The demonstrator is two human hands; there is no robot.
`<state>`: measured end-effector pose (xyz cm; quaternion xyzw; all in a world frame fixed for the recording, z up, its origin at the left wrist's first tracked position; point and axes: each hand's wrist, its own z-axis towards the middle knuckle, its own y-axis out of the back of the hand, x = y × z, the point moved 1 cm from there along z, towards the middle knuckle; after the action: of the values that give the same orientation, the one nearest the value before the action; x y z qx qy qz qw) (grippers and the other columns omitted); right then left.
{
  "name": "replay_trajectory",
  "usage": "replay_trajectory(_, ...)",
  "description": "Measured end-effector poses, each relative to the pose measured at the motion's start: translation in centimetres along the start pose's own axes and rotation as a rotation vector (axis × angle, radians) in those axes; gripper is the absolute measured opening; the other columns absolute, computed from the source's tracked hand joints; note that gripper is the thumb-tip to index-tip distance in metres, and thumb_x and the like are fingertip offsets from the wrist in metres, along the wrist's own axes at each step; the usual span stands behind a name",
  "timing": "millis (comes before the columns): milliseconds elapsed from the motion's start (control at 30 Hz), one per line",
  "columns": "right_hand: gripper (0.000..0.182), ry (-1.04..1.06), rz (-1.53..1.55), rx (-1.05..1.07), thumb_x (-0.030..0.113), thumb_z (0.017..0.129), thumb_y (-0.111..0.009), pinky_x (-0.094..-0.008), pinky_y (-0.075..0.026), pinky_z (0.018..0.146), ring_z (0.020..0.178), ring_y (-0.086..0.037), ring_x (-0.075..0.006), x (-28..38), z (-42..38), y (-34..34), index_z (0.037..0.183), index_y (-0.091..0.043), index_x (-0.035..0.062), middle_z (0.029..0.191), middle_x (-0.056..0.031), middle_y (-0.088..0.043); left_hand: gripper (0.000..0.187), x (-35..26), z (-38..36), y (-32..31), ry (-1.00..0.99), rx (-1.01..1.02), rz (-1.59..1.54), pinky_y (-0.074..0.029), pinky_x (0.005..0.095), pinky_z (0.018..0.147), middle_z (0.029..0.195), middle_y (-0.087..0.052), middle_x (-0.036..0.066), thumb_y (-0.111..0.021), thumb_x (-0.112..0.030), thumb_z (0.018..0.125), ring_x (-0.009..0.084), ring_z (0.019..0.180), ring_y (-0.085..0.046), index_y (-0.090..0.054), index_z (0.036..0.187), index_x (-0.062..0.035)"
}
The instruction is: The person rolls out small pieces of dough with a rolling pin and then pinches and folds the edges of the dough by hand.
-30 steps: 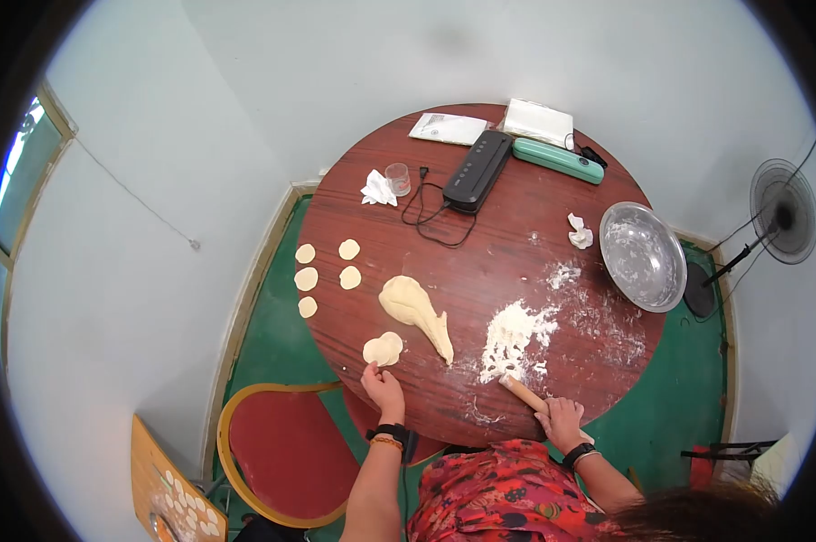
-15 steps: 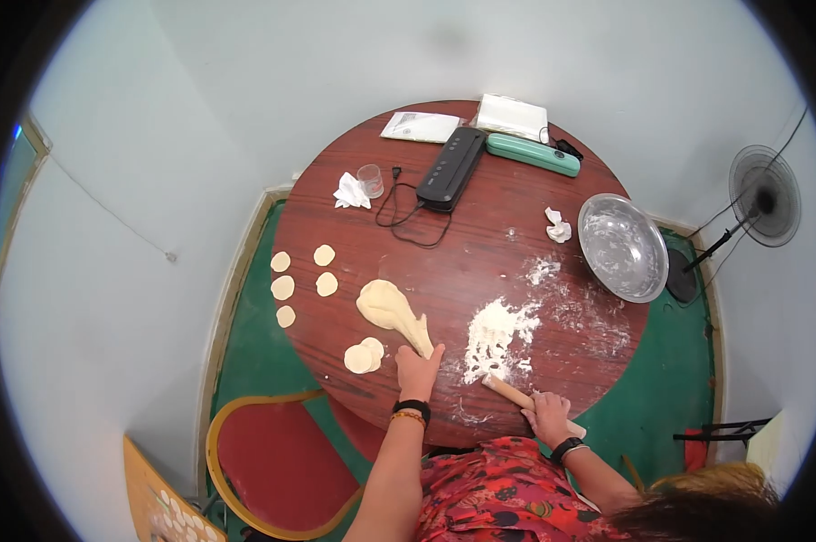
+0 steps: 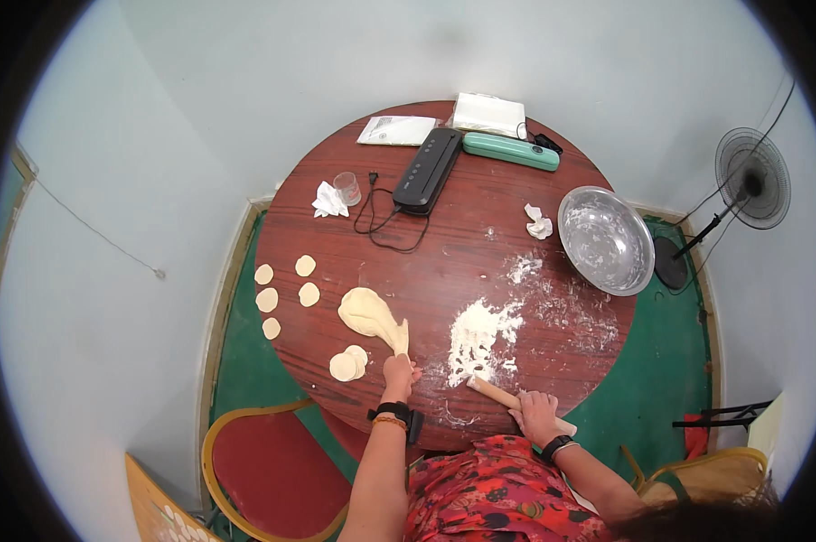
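A pale lump of dough [image 3: 368,313] lies on the table with a tail drawn out toward me. My left hand [image 3: 401,372] is closed at the tip of that tail, its fingers curled and partly hidden. My right hand [image 3: 536,416] grips a wooden rolling pin [image 3: 494,392] near its right end, with the far end beside a patch of white flour [image 3: 477,339]. Left of my left hand are overlapping round wrappers [image 3: 343,366]. Several more dough rounds [image 3: 266,300] lie spread at the table's left side.
On the round table [image 3: 462,244] stand a metal bowl [image 3: 606,241], a black corded appliance [image 3: 428,172], a green appliance [image 3: 511,152], a clear cup [image 3: 347,188] and crumpled tissues [image 3: 330,200]. A red chair [image 3: 277,470] is at lower left, a fan [image 3: 752,179] at right.
My left hand has turned at the dough's tail, its thumb no longer stretched out. My right hand stays on the rolling pin. The whole view has shifted slightly.
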<state>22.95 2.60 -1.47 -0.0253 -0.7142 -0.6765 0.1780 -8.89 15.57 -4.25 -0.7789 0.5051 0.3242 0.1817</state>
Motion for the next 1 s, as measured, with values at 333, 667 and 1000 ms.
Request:
replay_trajectory(333, 0.039, 0.023, 0.034, -0.012, 0.035, 0.085, -0.067, -0.0491, -0.035, 0.088, 0.098, -0.054, -0.0310, -0.2, 0.0, 0.0, 0.114, -0.056, 0.0107, 0.104, -0.0107, -0.058, 0.020, -1.6, -0.4, 0.6, 0.279, 0.183, -0.243, -0.038, 0.0323, 0.050, 0.070, -0.041, 0.003, -0.047, -0.025, 0.093, 0.0149, 0.052, -0.036, -0.049, 0.096, -0.0053)
replay_trajectory(667, 0.040, 0.056, 0.021, -0.038, 0.035, 0.085, -0.067, -0.0471, -0.035, 0.085, 0.096, -0.053, -0.0297, -0.4, 0.0, -0.1, 0.113, -0.055, 0.0103, 0.101, -0.0099, -0.057, 0.014, 0.3, -1.2, 0.4, 0.281, 0.163, -0.209, -0.033, 0.0297, 0.045, 0.064, -0.039, 0.000, -0.049, -0.018, 0.091, 0.0120, 0.048, -0.033, -0.052, 0.094, -0.0050)
replay_trajectory(1000, 0.039, 0.042, 0.038, 0.026, 0.037, 0.086, -0.067, -0.0478, -0.035, 0.088, 0.098, -0.054, -0.0285, -0.2, 0.6, 0.3, 0.113, -0.057, 0.0105, 0.100, -0.0087, -0.057, 0.028, 1.8, -2.6, 0.8, 0.112, 0.295, -0.178, -0.040, 0.0275, 0.051, 0.071, -0.046, 0.000, -0.048, -0.033, 0.102, 0.0116, 0.056, -0.043, -0.055, 0.106, -0.0061)
